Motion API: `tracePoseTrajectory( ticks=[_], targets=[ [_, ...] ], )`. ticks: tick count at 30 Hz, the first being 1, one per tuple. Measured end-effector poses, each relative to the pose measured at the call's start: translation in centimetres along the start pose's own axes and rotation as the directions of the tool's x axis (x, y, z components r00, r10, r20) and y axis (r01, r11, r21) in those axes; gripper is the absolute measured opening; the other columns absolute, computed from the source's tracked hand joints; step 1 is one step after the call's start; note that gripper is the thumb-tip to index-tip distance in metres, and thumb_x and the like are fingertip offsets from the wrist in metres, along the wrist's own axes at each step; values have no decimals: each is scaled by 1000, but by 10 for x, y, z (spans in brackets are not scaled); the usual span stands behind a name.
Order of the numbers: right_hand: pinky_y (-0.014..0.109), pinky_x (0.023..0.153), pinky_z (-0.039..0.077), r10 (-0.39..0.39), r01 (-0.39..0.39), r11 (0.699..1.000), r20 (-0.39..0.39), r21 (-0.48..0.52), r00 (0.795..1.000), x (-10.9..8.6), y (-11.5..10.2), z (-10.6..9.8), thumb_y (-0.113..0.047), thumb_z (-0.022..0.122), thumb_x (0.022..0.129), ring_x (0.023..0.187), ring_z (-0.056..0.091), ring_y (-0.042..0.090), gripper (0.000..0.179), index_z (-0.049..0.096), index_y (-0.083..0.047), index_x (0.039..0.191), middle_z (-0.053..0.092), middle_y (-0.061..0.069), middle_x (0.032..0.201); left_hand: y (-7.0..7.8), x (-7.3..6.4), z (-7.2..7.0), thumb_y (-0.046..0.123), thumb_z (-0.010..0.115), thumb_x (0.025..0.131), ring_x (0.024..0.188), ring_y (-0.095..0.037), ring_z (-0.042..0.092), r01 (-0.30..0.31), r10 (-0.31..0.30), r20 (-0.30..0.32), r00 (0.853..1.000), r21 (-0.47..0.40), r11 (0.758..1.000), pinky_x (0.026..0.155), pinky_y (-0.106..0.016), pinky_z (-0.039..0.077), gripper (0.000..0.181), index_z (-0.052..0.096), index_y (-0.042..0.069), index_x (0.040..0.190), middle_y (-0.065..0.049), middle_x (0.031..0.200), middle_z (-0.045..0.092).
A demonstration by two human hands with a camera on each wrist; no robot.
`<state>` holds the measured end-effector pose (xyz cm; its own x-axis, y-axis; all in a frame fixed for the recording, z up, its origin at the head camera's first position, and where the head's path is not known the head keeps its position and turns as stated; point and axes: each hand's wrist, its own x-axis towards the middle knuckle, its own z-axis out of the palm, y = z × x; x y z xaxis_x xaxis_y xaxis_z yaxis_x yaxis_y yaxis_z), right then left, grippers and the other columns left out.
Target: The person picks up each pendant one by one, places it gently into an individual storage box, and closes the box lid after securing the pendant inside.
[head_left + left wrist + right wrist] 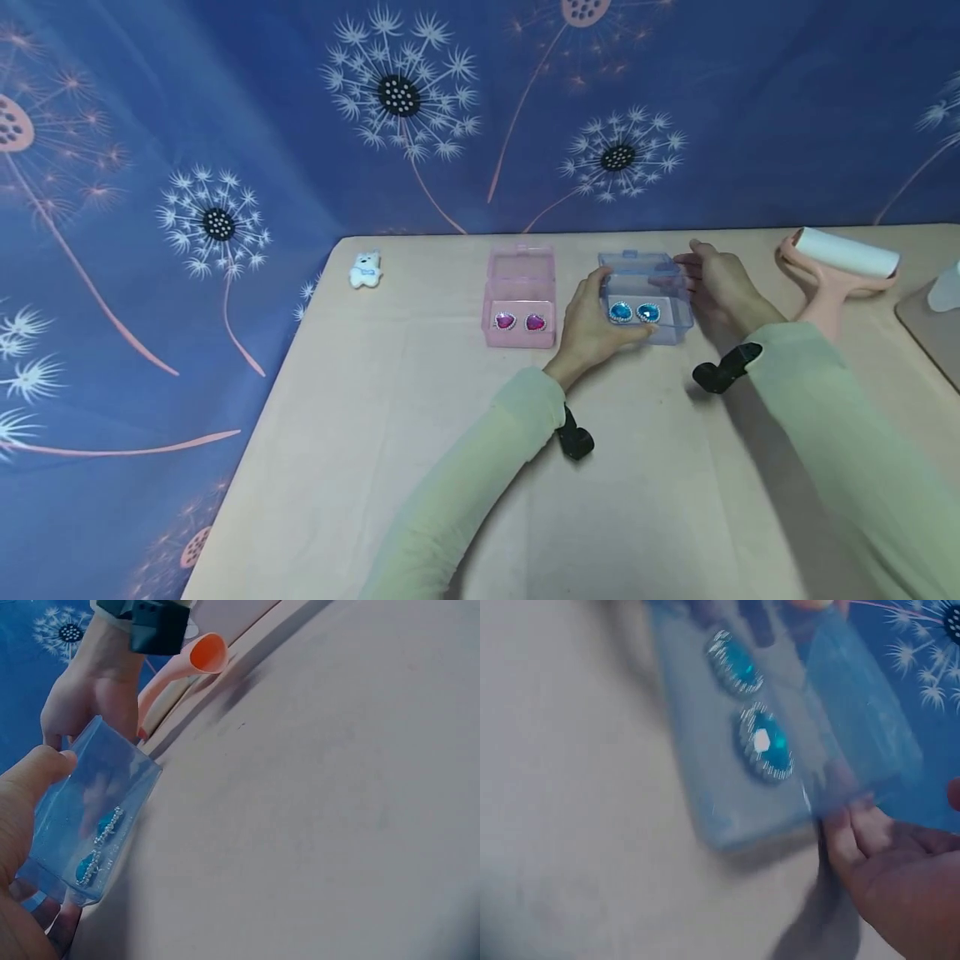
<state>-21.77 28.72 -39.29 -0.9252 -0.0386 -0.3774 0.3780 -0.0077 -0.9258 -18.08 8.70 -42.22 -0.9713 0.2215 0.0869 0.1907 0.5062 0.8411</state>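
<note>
A clear blue plastic box (677, 331) has its lid raised, and two blue gems (648, 313) with sparkling beaded rims lie inside it. My left hand (588, 332) grips this box from the left, the thumb along its near side. At the box's right side is my right hand (722, 282); in the right wrist view its fingers (866, 825) touch the end of the box without curling round it. Just left of the left hand stands an open pink box (519, 338) holding two pink heart-shaped gems (535, 322).
A small white bear figure (365, 271) lies at the back left of the table (420, 400). To the right are a pink-handled lint roller (847, 252) and a grey-brown board (926, 329) with a whitish object on it. A blue dandelion-print cloth (480, 183) hangs behind.
</note>
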Motion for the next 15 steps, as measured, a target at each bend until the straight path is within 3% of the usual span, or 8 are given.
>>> tracePoseTrajectory(
  ticks=[1,4,7,10,13,15],
  targets=[
    [17,76,50,0,-1,996,9,86,1000,0,-1,0,-46,29,103,79,58,0,50,40,-4,127,56,-7,94,0,0,1,36,89,65,114,-15,55,1,-1,-5,1000,0,1000,98,-29,47,97,36,20,145,-1,132,53],
    [18,72,52,5,-21,957,56,290,998,-3,-6,1,-44,34,103,82,63,5,45,38,-7,128,63,-6,95,1,-1,4,36,90,64,115,-13,55,-1,0,-30,1000,-15,1000,98,-29,47,98,36,21,144,0,132,54],
    [21,67,52,-23,-7,926,75,376,997,-7,-13,2,-44,39,102,87,69,10,46,37,-10,132,68,-4,99,1,-2,4,34,91,63,121,-13,55,-4,2,-40,999,-45,999,102,-31,46,102,32,21,145,0,137,54],
    [24,67,51,-68,32,931,86,364,994,-13,-19,2,-49,43,100,91,71,13,49,43,-13,134,72,-4,101,0,0,4,34,91,63,125,-13,54,-5,3,-37,999,-56,998,105,-32,44,104,30,21,146,0,138,54],
    [32,94,48,-112,86,962,88,259,990,-22,-24,5,-57,41,97,102,67,10,53,50,-18,132,71,-9,107,0,0,4,35,91,63,124,-13,54,-3,2,-35,999,-38,999,104,-31,44,104,31,21,147,1,137,54],
    [41,112,34,-141,130,981,72,145,987,-28,-26,7,-63,38,95,115,60,13,57,54,-20,129,69,-13,109,0,1,4,36,90,63,123,-13,54,-6,5,-34,999,-28,1000,104,-31,44,103,32,21,146,1,136,54]
  ],
)
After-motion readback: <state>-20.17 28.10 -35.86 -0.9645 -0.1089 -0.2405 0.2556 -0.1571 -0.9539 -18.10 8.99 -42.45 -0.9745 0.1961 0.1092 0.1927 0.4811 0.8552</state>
